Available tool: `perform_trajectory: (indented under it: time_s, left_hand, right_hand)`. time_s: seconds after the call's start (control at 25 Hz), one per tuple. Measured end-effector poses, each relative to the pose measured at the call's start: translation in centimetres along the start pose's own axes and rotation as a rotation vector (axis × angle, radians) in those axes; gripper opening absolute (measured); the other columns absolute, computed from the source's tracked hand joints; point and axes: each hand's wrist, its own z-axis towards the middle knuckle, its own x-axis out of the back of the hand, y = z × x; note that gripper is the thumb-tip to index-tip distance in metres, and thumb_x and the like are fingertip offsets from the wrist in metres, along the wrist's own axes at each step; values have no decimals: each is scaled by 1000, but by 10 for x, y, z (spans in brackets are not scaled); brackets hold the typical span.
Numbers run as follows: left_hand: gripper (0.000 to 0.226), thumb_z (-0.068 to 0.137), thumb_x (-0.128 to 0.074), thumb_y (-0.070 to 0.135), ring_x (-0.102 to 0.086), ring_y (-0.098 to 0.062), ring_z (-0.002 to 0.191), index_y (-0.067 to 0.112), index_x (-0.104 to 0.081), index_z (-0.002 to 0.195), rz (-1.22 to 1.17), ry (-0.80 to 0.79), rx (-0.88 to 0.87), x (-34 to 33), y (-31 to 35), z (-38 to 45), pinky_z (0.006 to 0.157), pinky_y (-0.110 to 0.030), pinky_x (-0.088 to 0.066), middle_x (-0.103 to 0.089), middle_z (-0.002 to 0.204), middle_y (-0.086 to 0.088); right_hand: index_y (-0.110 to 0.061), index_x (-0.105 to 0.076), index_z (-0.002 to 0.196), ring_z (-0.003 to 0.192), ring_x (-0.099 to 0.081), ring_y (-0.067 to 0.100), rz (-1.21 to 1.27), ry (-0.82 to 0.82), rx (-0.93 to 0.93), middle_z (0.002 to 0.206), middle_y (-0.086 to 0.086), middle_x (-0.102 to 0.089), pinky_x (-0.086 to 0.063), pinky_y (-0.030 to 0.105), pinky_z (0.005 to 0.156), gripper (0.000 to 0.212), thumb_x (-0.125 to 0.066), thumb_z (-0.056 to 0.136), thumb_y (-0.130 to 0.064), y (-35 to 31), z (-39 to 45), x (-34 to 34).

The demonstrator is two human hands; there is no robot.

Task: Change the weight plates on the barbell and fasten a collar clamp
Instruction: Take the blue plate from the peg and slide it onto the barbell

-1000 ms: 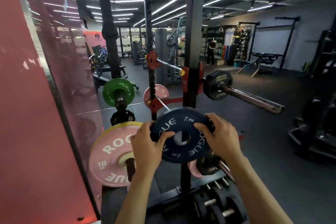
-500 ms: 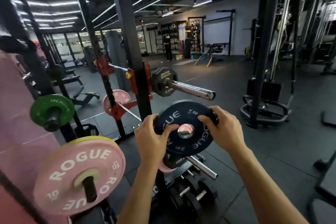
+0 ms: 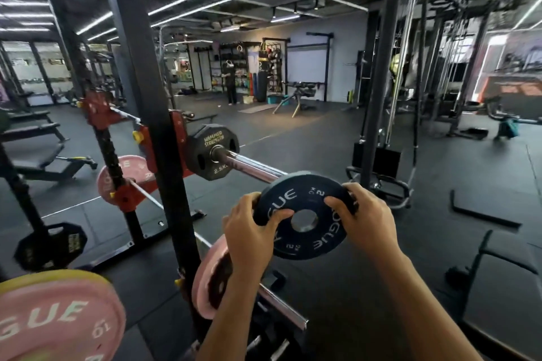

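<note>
blue plate (image 3: 305, 215) centre frame, gripped at its rim by left hand (image 3: 250, 230) and right hand (image 3: 366, 218); barbell sleeve (image 3: 249, 167) runs up-left from it toward black plate (image 3: 211, 152); bore sits just below sleeve tip; right hand nearer tip

A flat bench (image 3: 44, 161) stands far left, a cable machine (image 3: 381, 126) right, a distant person (image 3: 230, 82) between.

Head camera looks forward and down, close above hands (image 3: 308, 228).
</note>
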Motion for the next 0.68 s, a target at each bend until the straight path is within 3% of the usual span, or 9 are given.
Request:
perform_trajectory:
  time_s: [0.28, 0.52, 0.68]
  left_hand:
    - [62, 68, -65, 78, -55, -6, 85, 27, -61, 103, 64, 68, 61, -45, -23, 23, 80, -47, -50, -51, 91, 32]
    - [60, 69, -66, 77, -60, -8, 88, 27, -61, 103, 130, 195, 130, -83, -33, 32, 82, -44, -51, -60, 94, 20]
    - [59, 72, -67, 75, -59, -7, 88, 25, -63, 103, 198, 241, 155, -100, -27, 39, 82, -43, -51, -62, 93, 17]
  right_hand:
    - [-25, -65, 105, 81, -65, 17, 97, -41, 23, 92, -7, -68, -49, 32, 66, 41, -54, 86, -60, 38, 38, -49]
    - [-20, -65, 104, 79, -66, 17, 214, -114, 182, 91, -7, -68, -47, 29, 63, 44, -53, 87, -59, 71, 88, -87]
    - [-20, -66, 106, 86, -66, 21, 291, -141, 213, 97, -4, -70, -46, 30, 69, 48, -54, 86, -62, 88, 116, -103]
